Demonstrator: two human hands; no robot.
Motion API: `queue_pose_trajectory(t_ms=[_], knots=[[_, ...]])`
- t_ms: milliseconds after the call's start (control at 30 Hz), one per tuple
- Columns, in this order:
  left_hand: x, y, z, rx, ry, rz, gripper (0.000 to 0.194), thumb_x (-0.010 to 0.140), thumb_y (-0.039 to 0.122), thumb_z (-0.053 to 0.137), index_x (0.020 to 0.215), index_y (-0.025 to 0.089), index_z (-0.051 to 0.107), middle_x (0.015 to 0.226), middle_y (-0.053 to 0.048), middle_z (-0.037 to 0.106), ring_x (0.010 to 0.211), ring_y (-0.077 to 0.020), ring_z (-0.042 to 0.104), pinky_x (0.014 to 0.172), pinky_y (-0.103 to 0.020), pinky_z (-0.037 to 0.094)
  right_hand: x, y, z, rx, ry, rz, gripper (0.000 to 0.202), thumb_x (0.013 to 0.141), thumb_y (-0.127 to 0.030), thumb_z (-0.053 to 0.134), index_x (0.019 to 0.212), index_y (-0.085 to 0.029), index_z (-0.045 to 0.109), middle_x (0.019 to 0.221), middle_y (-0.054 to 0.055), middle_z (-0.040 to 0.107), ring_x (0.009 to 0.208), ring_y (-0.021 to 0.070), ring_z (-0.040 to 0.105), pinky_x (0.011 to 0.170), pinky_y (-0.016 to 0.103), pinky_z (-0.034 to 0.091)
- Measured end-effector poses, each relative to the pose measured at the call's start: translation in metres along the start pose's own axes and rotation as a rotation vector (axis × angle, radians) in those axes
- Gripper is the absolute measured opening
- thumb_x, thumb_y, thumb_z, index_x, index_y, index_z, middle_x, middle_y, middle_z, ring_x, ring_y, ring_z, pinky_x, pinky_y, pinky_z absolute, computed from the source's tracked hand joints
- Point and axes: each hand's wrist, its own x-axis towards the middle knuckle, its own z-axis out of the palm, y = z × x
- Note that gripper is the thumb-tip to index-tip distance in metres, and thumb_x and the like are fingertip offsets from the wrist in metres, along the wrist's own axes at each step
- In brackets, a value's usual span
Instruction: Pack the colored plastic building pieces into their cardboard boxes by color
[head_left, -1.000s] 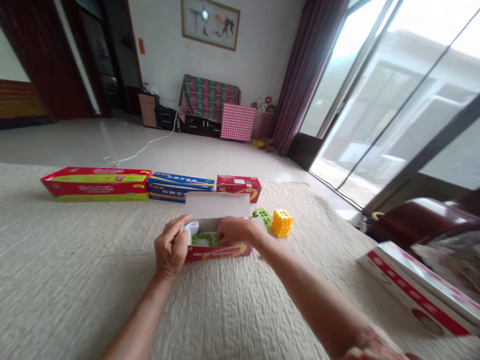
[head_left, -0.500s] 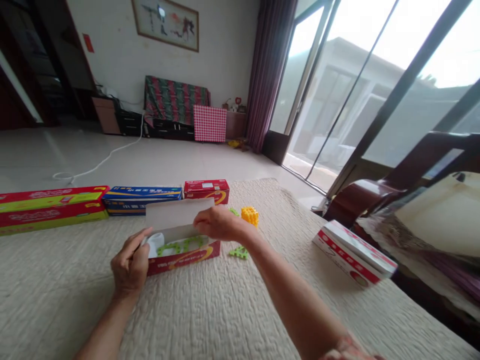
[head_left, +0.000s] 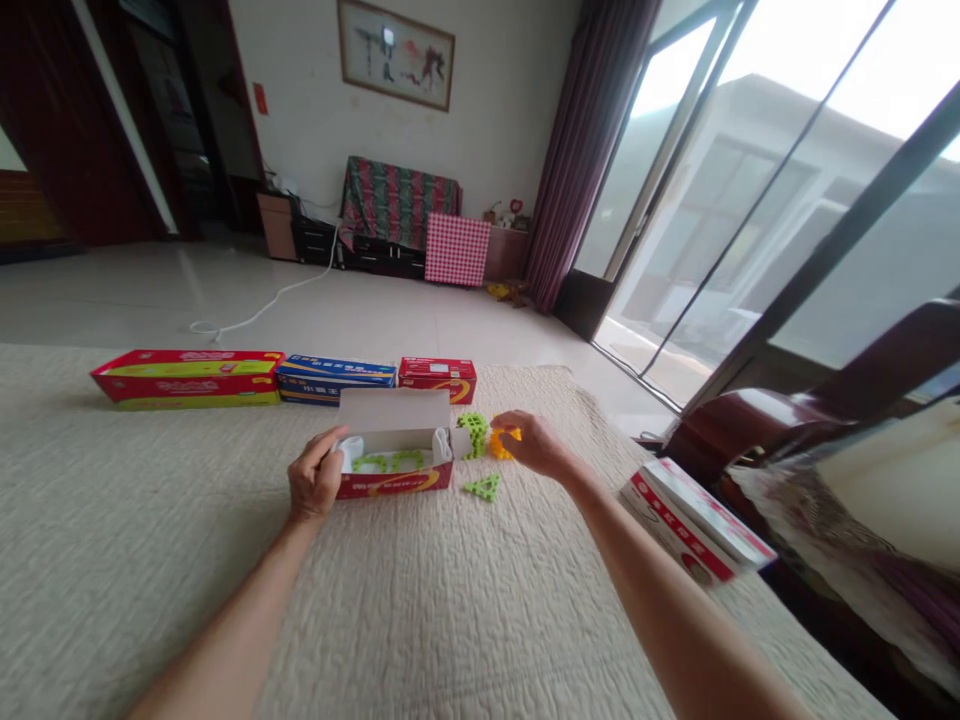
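My left hand (head_left: pixel 315 478) grips the left end of an open red box (head_left: pixel 397 483), whose lid flap (head_left: pixel 394 410) stands up at the back. Inside the box lie green pieces (head_left: pixel 409 461) and white cups or rolls at both ends. My right hand (head_left: pixel 529 443) is over a yellow lattice block (head_left: pixel 501 442), fingers curled around its top. Just left of that block is a green lattice block (head_left: pixel 474 433). A flat green triangular piece (head_left: pixel 484 487) lies on the quilted cover in front of them.
Behind the open box stand a long red and yellow-green box (head_left: pixel 195 380), a blue box (head_left: pixel 337 378) and a small red box (head_left: pixel 437 378). A white and red box (head_left: pixel 694 520) lies at the right, beside a dark wooden armrest (head_left: pixel 757 410).
My right hand has moved out of the open box, rightward to the yellow block. The view has turned left. My left hand keeps its hold on the box end.
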Motion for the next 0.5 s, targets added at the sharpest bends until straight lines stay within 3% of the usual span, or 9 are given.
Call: queue_pose_trajectory(t_ms=[167, 500], knots=[[0.000, 0.002, -0.002, 0.012, -0.007, 0.014, 0.040, 0.078, 0.034, 0.045, 0.104, 0.014, 0.069, 0.113, -0.011, 0.069, 0.109, -0.0249, 0.062, 0.098, -0.038, 0.049, 0.009, -0.001, 0.005, -0.075, -0.048, -0.030, 0.037, 0.075, -0.010, 0.052, 0.109, -0.015, 0.066, 0.111, 0.011, 0.069, 0.097, 0.0203, 0.064, 0.090, 0.033, 0.046], [-0.002, -0.002, -0.001, -0.046, -0.009, 0.045, 0.036, 0.081, 0.031, 0.047, 0.106, 0.016, 0.068, 0.114, -0.009, 0.068, 0.110, -0.0244, 0.062, 0.098, -0.036, 0.049, 0.068, 0.019, 0.026, -0.175, -0.242, -0.161, 0.062, 0.066, -0.005, 0.058, 0.126, -0.017, 0.055, 0.137, 0.014, 0.054, 0.127, 0.0260, 0.047, 0.103, 0.044, 0.036]])
